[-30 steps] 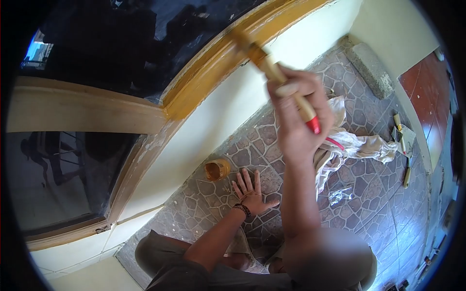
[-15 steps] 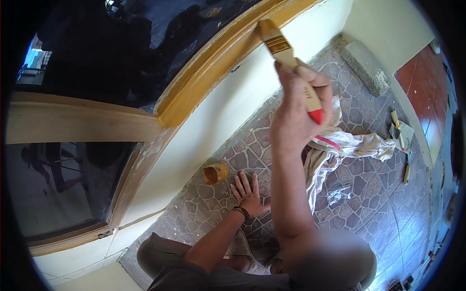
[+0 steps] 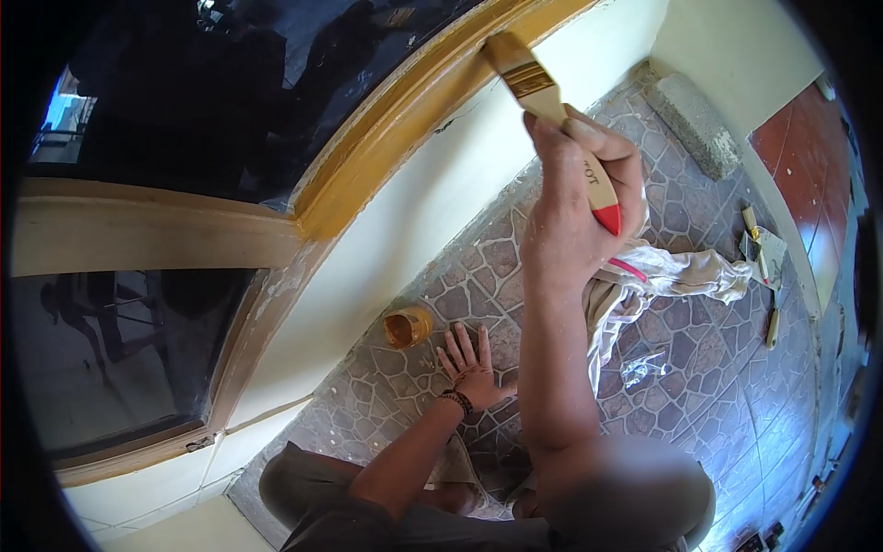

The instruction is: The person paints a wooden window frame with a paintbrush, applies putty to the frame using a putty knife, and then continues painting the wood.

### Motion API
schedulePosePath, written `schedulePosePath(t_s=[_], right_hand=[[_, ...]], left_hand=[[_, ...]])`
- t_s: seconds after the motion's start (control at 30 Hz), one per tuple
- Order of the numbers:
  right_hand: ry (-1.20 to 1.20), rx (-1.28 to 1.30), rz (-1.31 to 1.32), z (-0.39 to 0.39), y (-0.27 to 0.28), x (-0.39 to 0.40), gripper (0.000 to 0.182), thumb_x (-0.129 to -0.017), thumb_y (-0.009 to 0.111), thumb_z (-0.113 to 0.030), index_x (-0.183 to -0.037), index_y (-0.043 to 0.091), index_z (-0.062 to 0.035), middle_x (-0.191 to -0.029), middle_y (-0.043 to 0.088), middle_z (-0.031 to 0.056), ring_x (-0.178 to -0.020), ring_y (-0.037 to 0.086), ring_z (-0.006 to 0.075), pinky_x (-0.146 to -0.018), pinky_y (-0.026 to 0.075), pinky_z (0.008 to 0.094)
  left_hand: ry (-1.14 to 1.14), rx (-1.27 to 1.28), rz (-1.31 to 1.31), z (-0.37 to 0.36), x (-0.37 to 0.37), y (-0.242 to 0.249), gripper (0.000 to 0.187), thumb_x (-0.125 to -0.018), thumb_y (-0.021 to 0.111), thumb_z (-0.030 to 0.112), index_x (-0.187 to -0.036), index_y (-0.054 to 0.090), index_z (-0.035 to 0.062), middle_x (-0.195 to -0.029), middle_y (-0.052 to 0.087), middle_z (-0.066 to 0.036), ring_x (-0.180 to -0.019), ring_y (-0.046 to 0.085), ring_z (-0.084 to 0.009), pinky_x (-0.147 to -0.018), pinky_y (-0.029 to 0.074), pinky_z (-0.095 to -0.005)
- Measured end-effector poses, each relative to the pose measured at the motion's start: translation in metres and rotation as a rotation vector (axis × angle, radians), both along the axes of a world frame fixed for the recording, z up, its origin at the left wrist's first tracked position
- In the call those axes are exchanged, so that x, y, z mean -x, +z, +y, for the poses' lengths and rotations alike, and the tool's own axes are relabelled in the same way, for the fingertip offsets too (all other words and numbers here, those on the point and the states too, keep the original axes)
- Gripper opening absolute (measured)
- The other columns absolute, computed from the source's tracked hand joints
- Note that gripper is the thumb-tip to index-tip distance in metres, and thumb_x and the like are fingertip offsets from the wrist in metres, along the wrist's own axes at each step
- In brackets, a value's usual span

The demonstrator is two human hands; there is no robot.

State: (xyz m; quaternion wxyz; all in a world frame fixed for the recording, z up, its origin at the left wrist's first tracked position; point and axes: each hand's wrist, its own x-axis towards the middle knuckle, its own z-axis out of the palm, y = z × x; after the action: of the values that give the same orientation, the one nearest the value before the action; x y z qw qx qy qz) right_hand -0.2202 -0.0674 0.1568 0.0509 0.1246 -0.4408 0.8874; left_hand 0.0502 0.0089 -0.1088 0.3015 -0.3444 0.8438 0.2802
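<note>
My right hand [image 3: 581, 198] is closed around the pale wooden handle of a flat paintbrush [image 3: 529, 81] with a red tip. The brush's bristles touch the window frame [image 3: 405, 129], whose upper stretch has a yellow-brown coat. Below the crossbar [image 3: 156, 225] the frame's wood is paler and duller. My left hand [image 3: 474, 375] lies flat on the stone-patterned floor [image 3: 708, 359], fingers spread, holding nothing. Just beyond its fingertips stands a small open container [image 3: 407, 327] with orange-brown stain inside and on its wall.
A crumpled light cloth [image 3: 676, 274] lies on the floor right of my right forearm. Clear plastic [image 3: 644, 368] is near it. Scraper-like tools [image 3: 763, 253] and a concrete block [image 3: 694, 127] lie farther right. Dark window glass [image 3: 184, 110] fills the upper left, above the white wall [image 3: 368, 248].
My right hand and the paintbrush have shifted slightly to the right, with the bristles still at the frame. The left hand has stayed in place on the floor.
</note>
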Motion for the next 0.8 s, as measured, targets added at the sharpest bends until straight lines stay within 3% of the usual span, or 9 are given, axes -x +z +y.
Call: schedulePosePath(t_s=[0.03,0.07,0.13,0.23,0.53,0.57,0.63,0.8], right_hand=[[0.027,-0.078,0.009,-0.001,0.000,0.000,0.009,-0.086,0.065,0.004,-0.092,0.059,0.0013,-0.096,0.064,0.0147,-0.089,0.067,0.0202,-0.082,0.059,0.0314],[0.080,-0.016,-0.013,-0.003,-0.002,-0.005,0.011,-0.085,0.068,0.002,-0.089,0.058,-0.0005,-0.094,0.066,0.0094,-0.081,0.060,0.0080,-0.072,0.049,0.0226],[0.134,0.029,-0.020,-0.005,-0.002,-0.015,0.012,-0.084,0.068,0.002,-0.088,0.058,-0.0005,-0.093,0.066,0.0101,-0.079,0.060,0.0085,-0.070,0.049,0.0231],[0.147,-0.006,0.001,-0.004,-0.005,-0.024,0.011,-0.082,0.068,0.002,-0.086,0.058,-0.0011,-0.091,0.066,0.0099,-0.077,0.061,0.0093,-0.069,0.048,0.0239],[0.232,-0.077,-0.026,0.008,0.002,-0.053,0.010,-0.077,0.067,0.004,-0.083,0.061,-0.0022,-0.087,0.065,0.0107,-0.077,0.063,0.0152,-0.071,0.049,0.0272],[0.203,-0.184,0.092,0.014,0.001,-0.051,0.010,-0.079,0.067,0.003,-0.085,0.061,-0.0018,-0.088,0.065,0.0100,-0.078,0.062,0.0126,-0.072,0.049,0.0264],[0.169,-0.098,0.055,0.020,0.001,-0.043,0.010,-0.082,0.068,0.004,-0.087,0.060,-0.0002,-0.092,0.065,0.0111,-0.083,0.064,0.0140,-0.072,0.053,0.0255],[-0.016,-0.006,0.055,0.008,0.004,-0.011,0.007,-0.086,0.067,0.004,-0.090,0.062,0.0031,-0.095,0.066,0.0134,-0.082,0.068,0.0148,-0.071,0.058,0.0233]], left_hand=[[0.000,-0.008,0.001,0.000,0.000,0.000,0.138,-0.067,0.066,0.074,-0.149,-0.021,0.0063,-0.148,-0.029,-0.034,-0.135,-0.028,-0.0542,-0.103,-0.014,-0.0708],[0.000,-0.008,0.001,0.000,-0.001,-0.001,0.138,-0.067,0.066,0.074,-0.149,-0.021,0.0063,-0.148,-0.029,-0.034,-0.135,-0.028,-0.0542,-0.103,-0.014,-0.0708],[-0.093,0.042,-0.042,-0.001,-0.002,-0.003,0.137,-0.068,0.066,0.074,-0.149,-0.021,0.0062,-0.148,-0.029,-0.034,-0.135,-0.028,-0.0545,-0.103,-0.013,-0.0709],[-0.005,0.064,-0.113,-0.008,0.037,0.070,0.135,-0.069,0.066,0.071,-0.149,-0.020,0.0054,-0.148,-0.028,-0.034,-0.135,-0.027,-0.0549,-0.103,-0.013,-0.0708],[-0.024,0.306,0.065,0.005,0.012,0.016,0.127,-0.073,0.064,0.064,-0.149,-0.020,0.0051,-0.148,-0.029,-0.034,-0.135,-0.028,-0.0550,-0.102,-0.014,-0.0715],[-0.024,0.307,0.064,0.003,0.017,0.028,0.127,-0.073,0.064,0.064,-0.149,-0.020,0.0051,-0.148,-0.029,-0.034,-0.135,-0.028,-0.0550,-0.102,-0.014,-0.0715],[0.015,0.068,-0.121,-0.005,0.034,0.063,0.130,-0.072,0.065,0.067,-0.149,-0.020,0.0063,-0.149,-0.029,-0.033,-0.135,-0.029,-0.0542,-0.102,-0.014,-0.0713],[-0.032,0.171,-0.084,-0.003,0.028,0.054,0.139,-0.066,0.068,0.075,-0.149,-0.021,0.0073,-0.149,-0.029,-0.033,-0.136,-0.029,-0.0523,-0.103,-0.014,-0.0706]])
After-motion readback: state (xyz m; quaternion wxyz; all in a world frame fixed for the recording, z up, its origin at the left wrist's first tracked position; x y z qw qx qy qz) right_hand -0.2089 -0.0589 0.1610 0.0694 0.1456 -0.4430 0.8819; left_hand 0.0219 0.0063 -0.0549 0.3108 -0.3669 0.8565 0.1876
